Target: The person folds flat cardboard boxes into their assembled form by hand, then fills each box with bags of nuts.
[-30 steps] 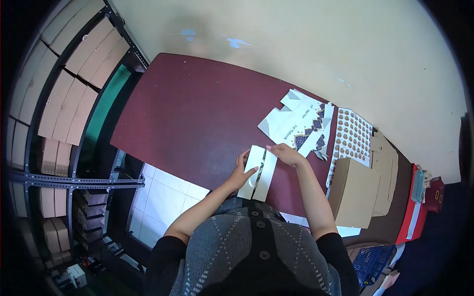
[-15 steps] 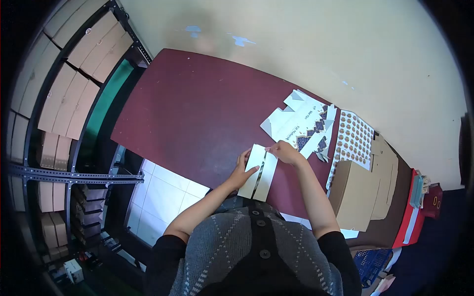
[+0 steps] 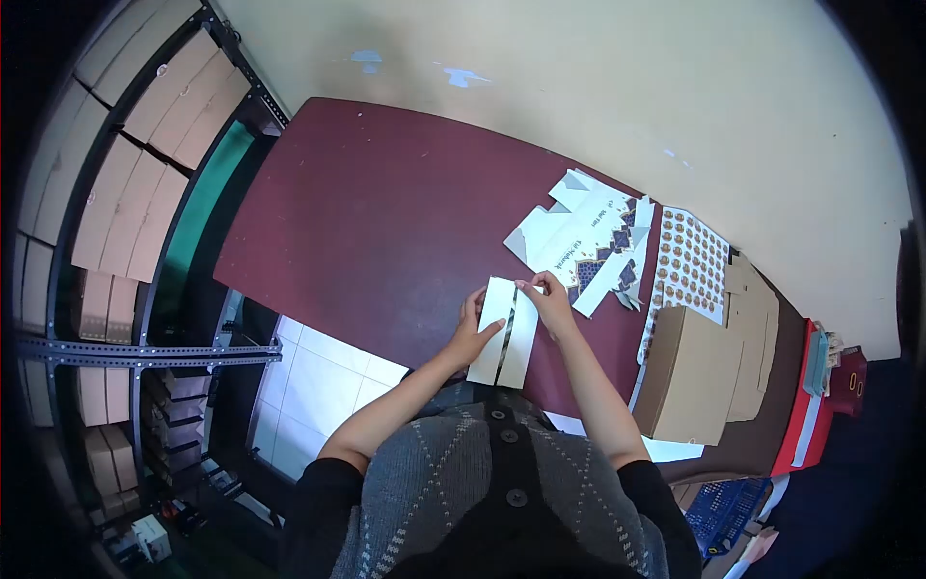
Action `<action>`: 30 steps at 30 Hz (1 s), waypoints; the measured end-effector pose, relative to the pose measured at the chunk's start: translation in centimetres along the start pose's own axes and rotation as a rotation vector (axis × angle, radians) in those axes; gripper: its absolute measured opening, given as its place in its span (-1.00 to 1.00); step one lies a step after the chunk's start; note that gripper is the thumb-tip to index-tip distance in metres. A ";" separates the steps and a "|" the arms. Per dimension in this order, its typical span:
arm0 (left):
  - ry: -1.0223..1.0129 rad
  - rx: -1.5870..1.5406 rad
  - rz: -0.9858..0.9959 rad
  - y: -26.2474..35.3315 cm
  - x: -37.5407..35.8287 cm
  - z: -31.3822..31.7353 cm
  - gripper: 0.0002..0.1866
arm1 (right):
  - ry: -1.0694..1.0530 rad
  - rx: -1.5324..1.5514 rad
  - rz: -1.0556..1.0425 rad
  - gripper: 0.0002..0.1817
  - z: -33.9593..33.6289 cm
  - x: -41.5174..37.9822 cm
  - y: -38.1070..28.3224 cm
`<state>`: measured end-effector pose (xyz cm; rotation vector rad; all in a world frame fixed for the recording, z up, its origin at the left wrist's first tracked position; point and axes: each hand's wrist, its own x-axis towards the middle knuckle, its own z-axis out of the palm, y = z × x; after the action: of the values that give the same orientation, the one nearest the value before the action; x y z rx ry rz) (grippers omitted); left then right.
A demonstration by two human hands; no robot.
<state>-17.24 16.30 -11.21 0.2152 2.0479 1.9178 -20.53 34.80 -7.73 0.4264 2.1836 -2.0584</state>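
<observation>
A narrow white carton [image 3: 521, 338] rests against the near edge of the table, one end close to my body. A dark slit with a glimpse of something patterned runs lengthwise between its two flaps. My left hand [image 3: 475, 331] wraps the carton's left side, thumb lying on top near the slit. At its far right corner, my right hand [image 3: 550, 304] pinches with thumb and fingertips by the end of the slit. Just beyond lie unfolded white printed cartons [image 3: 588, 227] with dark blue patterns and lettering.
A sheet of round stickers [image 3: 693, 261] lies right of the printed cartons on the maroon table [image 3: 367, 212]. Brown cardboard boxes [image 3: 693, 376] stand at the right, with a red box [image 3: 805, 415] beyond. Metal shelving [image 3: 145, 352] holding boxes stands at the left.
My right hand has shifted slightly at the carton's far corner, its wrist dropping nearer and fingers more raised. My left hand keeps its hold. The whole view has tilted a little.
</observation>
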 end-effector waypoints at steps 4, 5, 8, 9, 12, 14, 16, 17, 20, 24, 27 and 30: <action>0.010 0.009 -0.025 1.4 -0.3 -0.1 -0.21 | 0.099 0.024 -0.055 -0.78 1.0 -1.4 -1.5; 0.015 -0.032 -0.029 0.6 -0.1 0.0 -0.20 | 0.103 0.040 -0.055 -0.80 1.1 -1.7 -2.0; -0.003 -0.004 -0.041 0.8 -0.2 -0.2 -0.21 | 0.056 0.049 -0.103 -0.81 1.0 -1.6 -1.6; -0.004 -0.004 -0.043 1.0 -0.3 -0.2 -0.21 | 0.056 0.050 -0.101 -0.81 0.9 -1.5 -1.3; -0.014 0.016 -0.054 1.3 -0.3 -0.2 -0.21 | 0.080 0.034 -0.061 -0.77 0.5 -1.1 -0.2; -0.011 -0.029 -0.061 1.1 -0.3 -0.1 -0.21 | 0.066 0.096 -0.064 -0.69 0.1 -0.9 0.4; -0.014 0.011 -0.071 1.0 -0.3 -0.2 -0.22 | 0.029 0.007 -0.066 -0.67 -0.7 -0.6 0.8; -0.017 0.049 -0.080 1.0 -0.4 -0.2 -0.22 | -0.008 -0.084 -0.069 -0.65 -1.0 -0.5 0.9; -0.015 0.083 -0.054 1.5 -0.3 0.1 -0.21 | -0.086 -0.203 0.003 -0.65 -1.8 -0.1 0.3; -0.051 0.140 -0.080 1.3 -0.2 0.4 -0.19 | -0.021 -0.216 0.058 -0.69 -0.3 -0.3 -0.4; -0.022 0.158 -0.068 1.0 -0.3 1.2 -0.16 | 0.196 -0.181 -0.213 -0.77 2.3 -1.1 0.4; -0.002 0.123 -0.065 0.4 -0.4 1.4 -0.15 | 0.291 -0.239 -0.314 -0.80 2.9 -1.1 0.7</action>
<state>-16.49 17.51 -10.83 0.1770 2.1469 1.7549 -19.57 31.82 -8.28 0.3996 2.7902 -1.9374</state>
